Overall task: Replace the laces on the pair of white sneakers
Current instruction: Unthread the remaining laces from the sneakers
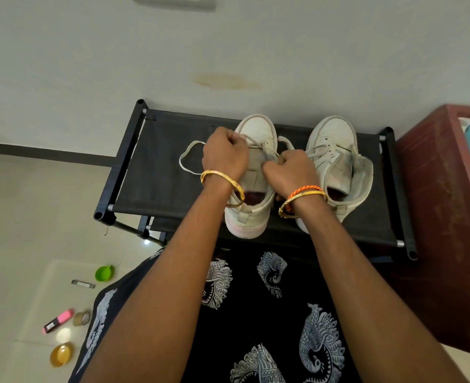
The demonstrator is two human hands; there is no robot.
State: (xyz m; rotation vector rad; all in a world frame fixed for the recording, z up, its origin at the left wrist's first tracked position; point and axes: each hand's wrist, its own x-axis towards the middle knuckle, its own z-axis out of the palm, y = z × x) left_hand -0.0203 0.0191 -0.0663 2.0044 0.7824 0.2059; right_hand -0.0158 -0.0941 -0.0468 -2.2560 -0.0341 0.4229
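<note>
Both hands (pixel 253 161) grip left sneaker's lace (pixel 267 154)

gold bangles (pixel 222 186), orange wristband (pixel 303 190), black printed garment (pixel 256 299)

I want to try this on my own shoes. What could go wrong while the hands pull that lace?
1. The left sneaker has its heel over the front edge of the black shoe rack; a hard tug might tip it off.
2. Both hands, left hand and right hand, grip the lace tightly, so it could knot or snag at an eyelet.
3. The loose loop might catch on the gold bangle.
</note>
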